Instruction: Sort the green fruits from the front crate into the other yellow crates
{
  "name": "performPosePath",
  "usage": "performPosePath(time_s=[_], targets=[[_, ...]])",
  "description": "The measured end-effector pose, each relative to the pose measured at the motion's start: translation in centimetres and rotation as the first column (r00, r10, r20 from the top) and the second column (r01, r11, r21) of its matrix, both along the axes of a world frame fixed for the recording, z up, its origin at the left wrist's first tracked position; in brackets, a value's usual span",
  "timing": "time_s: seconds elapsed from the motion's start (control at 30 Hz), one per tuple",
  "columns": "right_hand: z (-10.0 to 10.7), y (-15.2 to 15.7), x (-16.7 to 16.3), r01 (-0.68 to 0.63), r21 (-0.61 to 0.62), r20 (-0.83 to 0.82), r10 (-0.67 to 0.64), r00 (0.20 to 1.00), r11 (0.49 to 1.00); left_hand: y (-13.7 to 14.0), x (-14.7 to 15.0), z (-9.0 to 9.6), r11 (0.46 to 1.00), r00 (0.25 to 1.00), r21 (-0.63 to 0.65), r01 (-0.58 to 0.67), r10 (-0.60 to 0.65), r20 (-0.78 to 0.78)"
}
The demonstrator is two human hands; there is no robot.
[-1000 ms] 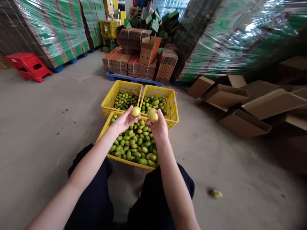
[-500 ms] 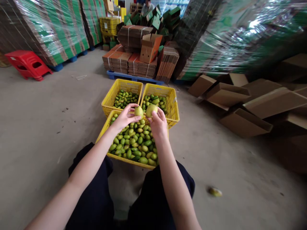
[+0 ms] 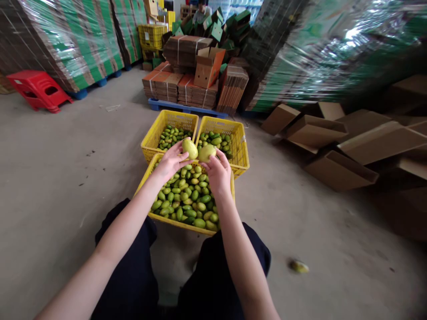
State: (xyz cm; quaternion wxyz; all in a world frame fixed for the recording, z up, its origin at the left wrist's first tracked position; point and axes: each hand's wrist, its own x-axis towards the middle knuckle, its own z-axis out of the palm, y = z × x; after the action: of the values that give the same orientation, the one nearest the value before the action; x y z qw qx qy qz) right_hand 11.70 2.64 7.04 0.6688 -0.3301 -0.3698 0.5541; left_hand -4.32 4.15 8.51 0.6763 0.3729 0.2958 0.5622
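My left hand [image 3: 171, 162] is closed round a pale yellow-green mango [image 3: 190, 149], its fingers behind and beneath the fruit. In my right hand [image 3: 219, 172] is a second yellow-green mango [image 3: 207, 153], gripped between thumb and fingers. The two mangoes are side by side above the far edge of the near yellow crate [image 3: 187, 225], which holds many green and yellowish mangoes [image 3: 185, 195]. Behind it stand a left rear crate [image 3: 151, 135] and a right rear crate [image 3: 240, 146], both partly filled with greener mangoes.
A single mango [image 3: 298, 266] lies on the floor at right. Cardboard boxes [image 3: 343, 171] are heaped farther right. A red stool [image 3: 40, 89] stands at left. Beyond the crates, flattened cartons [image 3: 196, 91] sit on a blue pallet [image 3: 187, 108]. A person [image 3: 202, 12] is in the background.
The left hand's mango has risen slightly and turned, showing more of its side. The right hand's mango has shifted a little left and tilted. The background person's head has come into view.
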Motion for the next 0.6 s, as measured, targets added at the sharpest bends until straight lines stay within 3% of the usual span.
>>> performPosePath(time_s=[0.13, 0.23, 0.33, 0.47, 0.6], targets=[[0.2, 0.3, 0.1, -0.166, -0.067, -0.196, 0.151, 0.969, 0.984, 0.2, 0.1, 0.8, 0.981, 0.977, -0.195, -0.006, 0.047, 0.206], [0.5, 0.2, -0.1, -0.213, -0.085, -0.273, 0.183, 0.944, 0.973, 0.3, 0.3, 1.2, 0.957, 0.961, -0.286, 0.042, 0.039, 0.273], [0.7, -0.1, -0.5, -0.180, -0.130, -0.299, 0.135, 0.945, 0.975, 0.0, 0.7, 1.4, 0.948, 0.965, -0.301, 0.099, -0.018, 0.261], [1.0, -0.4, -1.1, -0.096, -0.162, -0.252, 0.053, 0.966, 0.982, -0.5, 1.5, 1.2, 0.954, 0.988, -0.298, 0.037, 0.009, 0.153], [1.1, -0.4, -1.5, -0.116, -0.190, -0.280, 0.060, 0.958, 0.975, -0.5, 2.0, 0.5, 0.903, 0.995, -0.428, 0.029, 0.013, 0.095]])
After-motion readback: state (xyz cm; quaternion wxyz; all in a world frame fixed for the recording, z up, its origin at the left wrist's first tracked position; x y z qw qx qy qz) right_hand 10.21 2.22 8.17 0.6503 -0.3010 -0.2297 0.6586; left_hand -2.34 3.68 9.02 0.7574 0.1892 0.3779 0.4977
